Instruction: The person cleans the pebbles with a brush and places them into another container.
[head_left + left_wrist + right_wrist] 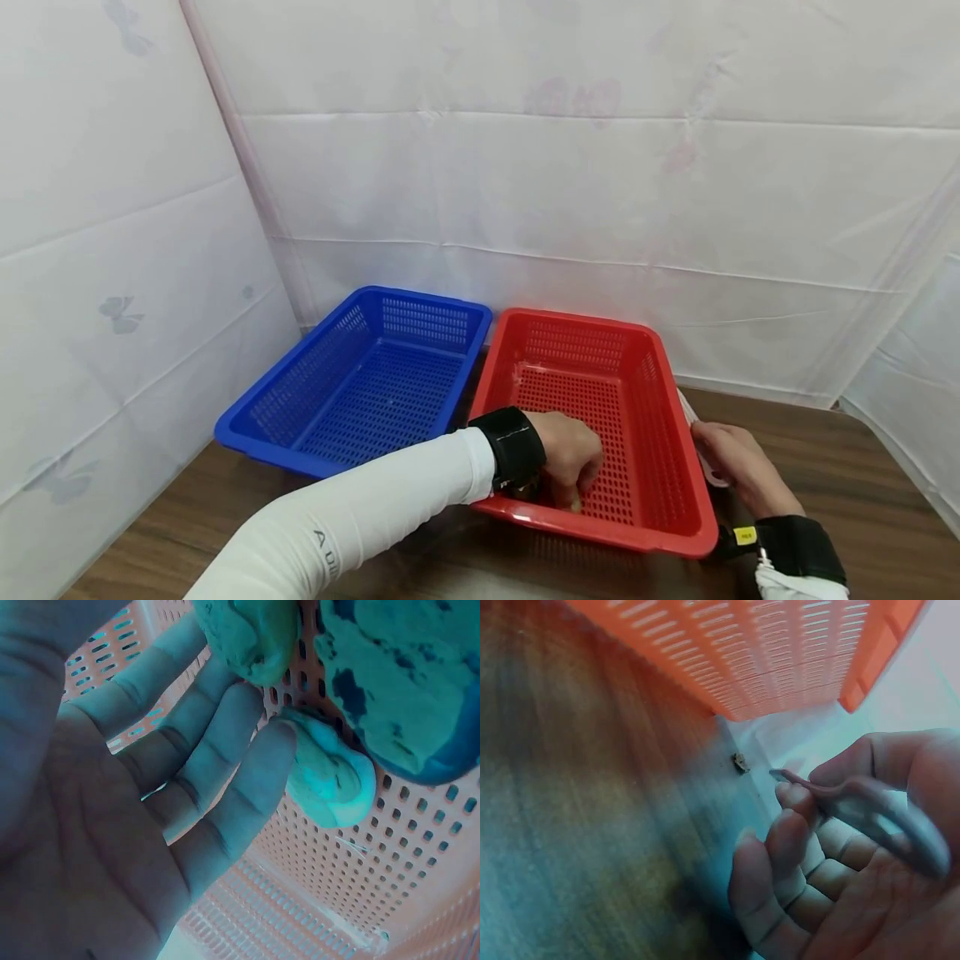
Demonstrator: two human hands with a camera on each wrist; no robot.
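My left hand (570, 454) reaches down inside the red basket (600, 533). Its thumb and fingers meet at a tan lumpy piece (575, 503), which hides some fingertips in the left wrist view; the thumb's tip is out of frame there. A small rounded piece (330, 780) and a large mottled lump (412, 690) lie close by on the perforated basket surface. Outside the basket's right side, my right hand (738, 467) holds a pinkish utensil (885, 817) whose handle has a long hole. The utensil's far end is unclear.
A blue basket (315, 458) stands left of the red one on the brown wooden table (885, 492). White patterned sheets (480, 183) hang behind and at both sides. A small brown scrap (740, 763) lies near the table's edge beside the red basket.
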